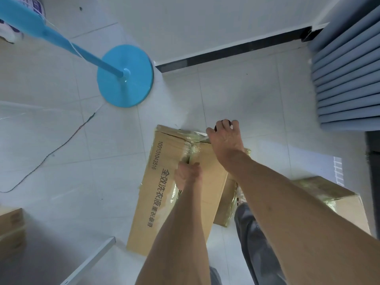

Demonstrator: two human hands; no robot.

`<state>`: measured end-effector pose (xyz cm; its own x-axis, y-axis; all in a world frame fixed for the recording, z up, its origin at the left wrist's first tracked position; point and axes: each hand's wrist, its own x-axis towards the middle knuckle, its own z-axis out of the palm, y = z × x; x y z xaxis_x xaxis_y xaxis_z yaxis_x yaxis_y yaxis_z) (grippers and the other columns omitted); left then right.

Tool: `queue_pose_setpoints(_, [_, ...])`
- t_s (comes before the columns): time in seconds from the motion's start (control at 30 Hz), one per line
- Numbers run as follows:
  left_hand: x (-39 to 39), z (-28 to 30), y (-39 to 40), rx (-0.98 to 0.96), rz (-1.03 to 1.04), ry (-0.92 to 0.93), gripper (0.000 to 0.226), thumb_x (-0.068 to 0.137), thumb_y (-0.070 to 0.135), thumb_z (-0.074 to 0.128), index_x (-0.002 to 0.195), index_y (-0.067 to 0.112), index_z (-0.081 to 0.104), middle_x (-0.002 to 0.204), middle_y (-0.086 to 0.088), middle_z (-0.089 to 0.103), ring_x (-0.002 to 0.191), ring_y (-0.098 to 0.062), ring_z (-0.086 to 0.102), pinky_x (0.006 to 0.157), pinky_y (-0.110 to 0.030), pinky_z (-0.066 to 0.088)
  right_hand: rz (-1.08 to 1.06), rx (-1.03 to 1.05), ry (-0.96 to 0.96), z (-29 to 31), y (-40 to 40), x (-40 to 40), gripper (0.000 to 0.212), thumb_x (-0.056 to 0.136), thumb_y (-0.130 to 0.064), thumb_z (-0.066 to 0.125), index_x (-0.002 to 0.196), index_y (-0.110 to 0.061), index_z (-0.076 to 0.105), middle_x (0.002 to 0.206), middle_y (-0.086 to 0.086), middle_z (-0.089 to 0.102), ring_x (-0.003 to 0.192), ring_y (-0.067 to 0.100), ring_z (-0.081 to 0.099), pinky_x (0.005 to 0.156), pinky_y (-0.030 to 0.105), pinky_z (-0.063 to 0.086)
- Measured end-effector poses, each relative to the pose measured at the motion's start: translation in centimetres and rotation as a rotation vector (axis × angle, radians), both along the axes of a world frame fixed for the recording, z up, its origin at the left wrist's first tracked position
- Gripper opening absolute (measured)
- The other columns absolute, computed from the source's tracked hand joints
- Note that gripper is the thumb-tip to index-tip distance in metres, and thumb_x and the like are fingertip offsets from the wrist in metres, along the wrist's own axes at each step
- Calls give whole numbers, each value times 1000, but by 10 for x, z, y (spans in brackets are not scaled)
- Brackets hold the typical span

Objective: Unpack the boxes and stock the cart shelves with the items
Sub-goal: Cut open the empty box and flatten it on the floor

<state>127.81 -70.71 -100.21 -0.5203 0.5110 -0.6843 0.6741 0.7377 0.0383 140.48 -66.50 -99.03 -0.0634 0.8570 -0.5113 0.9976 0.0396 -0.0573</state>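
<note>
At the far left edge a stack of boxes (pixel 11 233) sits on the floor (pixel 61 171), taped and seemingly untouched; how many are in it cannot be told. Behind it a blue fan (pixel 125 76) stands on its round base, a thin cord (pixel 51 153) trailing over the tiles. A white rail (pixel 90 260) crosses the lower left; whether it belongs to the cart is unclear, and no shelves show.

In the middle lies the printed box (pixel 162 192), long side toward the person, its top seam under glossy tape (pixel 190 145). The left hand (pixel 188 174) is curled tight at that seam, apparently gripping the tape or a flap edge; exactly which is hidden. The right hand (pixel 225 136) presses on the far corner, fingers bent round something small and dark that is too hidden to name.

To the right, a third box (pixel 329 194) lies beside the person's leg, also taped.

By my reading the task is barely begun: this box is being opened, nothing is out, nothing is stocked. Count: at least three boxes in three spots, two hands, one fan.
</note>
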Motion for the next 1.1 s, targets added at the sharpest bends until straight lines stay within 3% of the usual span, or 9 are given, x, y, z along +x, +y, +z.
queue_pose_setpoints(0.13, [-14,0,0,55,-139,12,15,88,24,56,86,16,69,82,-1,70,77,-23,65,64,-27,49,26,2,36,-1,-7,-15,63,62,-3,71,121,-19,54,116,10,54,115,30,43,103,44,29])
queue_pose_setpoints(0.27, [-33,-5,2,102,-85,13,22,84,17,59,64,17,50,60,1,54,54,-17,45,51,-25,36,-33,35,80,-6,-10,-37,61,63,4,63,121,-12,54,115,15,54,119,34,41,99,45,32])
queue_pose_setpoints(0.4, [-44,-5,4,141,-108,16,22,83,13,55,61,17,53,55,5,53,50,-13,44,44,-23,31,-24,194,142,-16,-14,-34,49,66,10,65,110,-12,64,99,11,61,103,32,52,85,42,40])
queue_pose_setpoints(0.5, [-47,-9,1,195,-88,32,22,83,7,50,66,13,63,57,6,57,53,-15,52,44,-22,33,-5,276,150,-23,-20,-26,52,52,10,77,99,-11,69,82,9,64,84,30,60,71,37,47])
queue_pose_setpoints(0.63, [-49,-5,9,288,-71,149,18,83,10,51,73,16,65,60,5,53,61,-20,54,49,-24,35,69,172,106,-13,-12,-39,42,34,1,77,71,-19,67,54,-2,57,56,20,56,50,23,39])
queue_pose_setpoints(0.73, [-46,2,29,351,-118,209,15,76,6,47,73,17,56,75,1,49,71,-20,48,63,-31,41,85,60,107,-9,-11,-42,40,51,1,70,85,-20,65,66,-3,62,65,20,57,67,28,43])
queue_pose_setpoints(0.9, [-48,2,64,219,-75,282,38,85,13,53,122,15,51,129,-10,44,118,-28,43,100,-39,37,162,193,112,-9,-9,-28,57,68,5,59,123,-11,52,110,12,60,105,31,52,101,45,31])
queue_pose_setpoints(1.0, [-50,-3,69,218,-133,256,58,83,14,56,139,17,40,144,-13,36,133,-30,35,109,-43,33,283,203,71,-6,1,-24,65,69,-1,64,130,-11,45,124,14,50,120,31,43,108,48,26])
queue_pose_setpoints(1.1, [-50,-8,64,250,-207,255,76,83,12,56,151,20,23,158,-16,20,146,-31,21,116,-45,25,264,176,91,-5,9,-28,55,74,0,62,126,-11,51,119,12,55,115,31,48,104,45,30])
